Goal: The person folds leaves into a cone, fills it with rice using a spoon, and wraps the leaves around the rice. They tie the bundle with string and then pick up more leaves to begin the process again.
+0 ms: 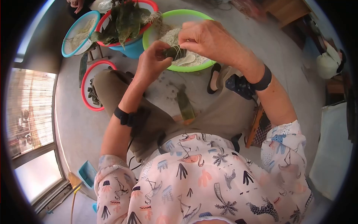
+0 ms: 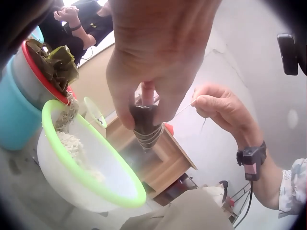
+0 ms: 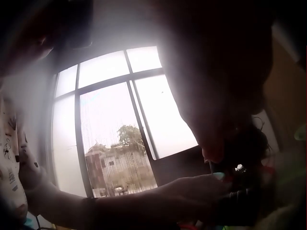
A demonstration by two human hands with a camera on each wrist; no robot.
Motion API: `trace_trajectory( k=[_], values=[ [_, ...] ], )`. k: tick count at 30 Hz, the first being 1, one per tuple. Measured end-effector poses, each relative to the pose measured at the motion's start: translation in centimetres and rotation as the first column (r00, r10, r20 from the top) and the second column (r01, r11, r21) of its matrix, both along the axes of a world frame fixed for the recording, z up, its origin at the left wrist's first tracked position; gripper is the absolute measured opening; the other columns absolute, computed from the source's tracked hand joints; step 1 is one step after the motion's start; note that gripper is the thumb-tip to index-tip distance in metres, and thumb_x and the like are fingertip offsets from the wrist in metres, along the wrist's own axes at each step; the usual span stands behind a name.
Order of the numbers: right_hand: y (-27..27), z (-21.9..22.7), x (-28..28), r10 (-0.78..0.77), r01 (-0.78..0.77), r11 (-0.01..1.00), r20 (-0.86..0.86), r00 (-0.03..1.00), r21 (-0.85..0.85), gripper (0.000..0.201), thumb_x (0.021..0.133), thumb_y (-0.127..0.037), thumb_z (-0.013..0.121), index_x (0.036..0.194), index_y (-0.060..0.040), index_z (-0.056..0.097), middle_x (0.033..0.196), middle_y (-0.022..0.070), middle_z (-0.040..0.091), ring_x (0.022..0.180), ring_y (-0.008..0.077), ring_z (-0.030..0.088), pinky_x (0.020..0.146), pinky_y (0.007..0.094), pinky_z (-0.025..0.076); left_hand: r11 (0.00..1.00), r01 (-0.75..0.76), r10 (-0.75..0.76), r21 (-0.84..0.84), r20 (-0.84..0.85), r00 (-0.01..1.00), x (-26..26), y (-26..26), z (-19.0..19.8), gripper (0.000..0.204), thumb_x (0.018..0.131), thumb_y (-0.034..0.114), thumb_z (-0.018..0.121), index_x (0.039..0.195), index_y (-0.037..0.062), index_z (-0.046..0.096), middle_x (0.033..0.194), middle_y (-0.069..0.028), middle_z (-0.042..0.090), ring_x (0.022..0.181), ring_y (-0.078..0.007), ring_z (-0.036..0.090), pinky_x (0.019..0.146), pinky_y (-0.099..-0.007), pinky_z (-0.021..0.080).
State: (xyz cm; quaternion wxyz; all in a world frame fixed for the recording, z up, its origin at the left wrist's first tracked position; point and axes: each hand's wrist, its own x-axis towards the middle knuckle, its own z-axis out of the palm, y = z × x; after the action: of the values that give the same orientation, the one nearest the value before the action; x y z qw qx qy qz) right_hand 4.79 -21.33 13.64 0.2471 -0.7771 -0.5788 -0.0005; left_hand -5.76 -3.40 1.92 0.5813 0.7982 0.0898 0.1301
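Note:
My left hand (image 1: pixel 149 64) grips a leaf-wrapped rice dumpling (image 1: pixel 172 53) over the green-rimmed basin (image 1: pixel 195 68). Thin string (image 2: pixel 150 137) is wound several times about the dumpling's narrow end, seen in the left wrist view. From there a strand runs taut to my right hand (image 1: pixel 210 40), which pinches it between thumb and finger, a little away from the dumpling. Beneath the hands, loose white rice (image 1: pixel 170 36) and a white spoon (image 1: pixel 188 59) lie in the basin. The right wrist view is dark, and the dumpling is barely visible there.
Long green leaves (image 1: pixel 128 20) and a bundle of strings (image 1: pixel 154 20) lie at a red-rimmed basin (image 1: pixel 153 4). Left of it stands a blue-rimmed basin (image 1: pixel 66 52). A red-rimmed tub (image 1: pixel 83 98) with dark wrapped pieces sits by my left knee. Another person's hand (image 1: pixel 77 5) shows far left.

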Motion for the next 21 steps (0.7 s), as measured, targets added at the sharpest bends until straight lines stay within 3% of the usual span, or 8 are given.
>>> trace_trajectory(
  k=[4, 7, 11, 13, 16, 18, 20, 21],
  values=[
    [1.5, -0.5, 3.0, 0.082, -0.086, 0.995, 0.081, 0.993, 0.058, 0.011, 0.081, -0.013, 0.063, 0.078, -0.0025, 0.064, 0.072, 0.0073, 0.058, 0.065, 0.0239, 0.057, 0.061, 0.0345, 0.044, 0.981, 0.189, -0.191, -0.041, -0.058, 0.980, -0.4, -0.6, 0.9, 0.034, 0.078, 0.002, 0.067, 0.111, 0.0001, 0.056, 0.093, -0.0048, 0.064, 0.084, -0.0096, 0.062, 0.076, -0.0253, 0.051],
    [2.1, -1.0, 4.6, 0.046, -0.079, 0.992, -0.306, 0.951, -0.097, 0.013, 0.080, -0.014, 0.067, 0.078, -0.0016, 0.064, 0.075, 0.0007, 0.062, 0.068, 0.0079, 0.054, 0.064, 0.0259, 0.044, 0.957, 0.266, -0.269, -0.119, -0.015, 0.963, -0.9, -0.8, 1.0, 0.035, 0.077, 0.006, 0.069, 0.109, 0.0005, 0.057, 0.091, -0.0043, 0.064, 0.083, -0.0104, 0.062, 0.077, -0.0268, 0.051],
    [1.8, -4.7, 5.4, 0.093, -0.134, 0.990, -0.562, 0.822, -0.033, 0.011, 0.085, -0.014, 0.065, 0.082, -0.0033, 0.066, 0.079, -0.0020, 0.065, 0.070, 0.0063, 0.056, 0.066, 0.0241, 0.045, 0.875, 0.359, -0.346, -0.324, 0.097, 0.933, -1.6, -1.2, 2.3, 0.035, 0.081, 0.006, 0.068, 0.112, -0.0003, 0.053, 0.101, -0.0047, 0.061, 0.090, -0.0105, 0.059, 0.080, -0.0279, 0.050],
    [1.5, -7.7, 4.3, -0.014, 0.071, 0.997, -0.918, 0.395, 0.016, 0.009, 0.089, -0.013, 0.063, 0.088, -0.0052, 0.068, 0.079, -0.0039, 0.064, 0.070, 0.0045, 0.054, 0.067, 0.0223, 0.045, 0.875, 0.290, -0.284, -0.388, 0.074, 0.956, -1.6, -0.3, 2.4, 0.033, 0.082, 0.005, 0.067, 0.112, -0.0001, 0.053, 0.102, -0.0054, 0.061, 0.093, -0.0115, 0.059, 0.083, -0.0290, 0.050],
    [0.4, -11.1, 3.2, 0.032, 0.141, 0.988, -0.972, 0.232, 0.066, 0.013, 0.089, -0.019, 0.064, 0.090, -0.0078, 0.071, 0.074, -0.0069, 0.059, 0.067, 0.0033, 0.051, 0.061, 0.0230, 0.042, 0.749, 0.202, -0.179, -0.631, 0.100, 0.979, -1.3, 0.2, 2.6, 0.029, 0.086, 0.003, 0.062, 0.112, 0.0001, 0.052, 0.105, -0.0082, 0.061, 0.097, -0.0163, 0.060, 0.089, -0.0330, 0.049],
    [0.2, -11.6, 1.3, -0.056, 0.207, 0.978, -0.955, 0.291, 0.005, 0.013, 0.090, -0.018, 0.063, 0.089, -0.0064, 0.069, 0.070, -0.0073, 0.055, 0.064, 0.0033, 0.048, 0.058, 0.0229, 0.040, 0.481, 0.078, -0.015, -0.873, 0.081, 0.997, -0.7, 1.0, 1.0, 0.025, 0.089, 0.002, 0.060, 0.112, -0.0010, 0.052, 0.109, -0.0107, 0.061, 0.096, -0.0200, 0.061, 0.089, -0.0351, 0.051],
    [0.3, -11.7, -0.2, -0.150, 0.275, 0.960, -0.928, 0.342, -0.054, 0.013, 0.091, -0.017, 0.063, 0.089, -0.0049, 0.068, 0.066, -0.0076, 0.051, 0.060, 0.0034, 0.045, 0.055, 0.0228, 0.037, 0.453, 0.074, -0.016, -0.888, 0.075, 0.997, -0.2, 1.3, -0.6, 0.027, 0.090, 0.002, 0.059, 0.115, -0.0024, 0.051, 0.111, -0.0120, 0.060, 0.096, -0.0213, 0.062, 0.087, -0.0344, 0.052],
    [0.3, -12.0, -0.7, -0.176, 0.303, 0.953, -0.847, 0.501, -0.019, 0.015, 0.089, -0.019, 0.063, 0.086, -0.0045, 0.068, 0.065, -0.0050, 0.053, 0.060, 0.0046, 0.046, 0.056, 0.0246, 0.039, 0.492, 0.014, 0.010, -0.871, 0.022, 1.000, -0.1, 1.0, -1.0, 0.028, 0.090, 0.002, 0.059, 0.116, -0.0035, 0.051, 0.110, -0.0122, 0.060, 0.096, -0.0216, 0.062, 0.087, -0.0341, 0.052]
  ],
)
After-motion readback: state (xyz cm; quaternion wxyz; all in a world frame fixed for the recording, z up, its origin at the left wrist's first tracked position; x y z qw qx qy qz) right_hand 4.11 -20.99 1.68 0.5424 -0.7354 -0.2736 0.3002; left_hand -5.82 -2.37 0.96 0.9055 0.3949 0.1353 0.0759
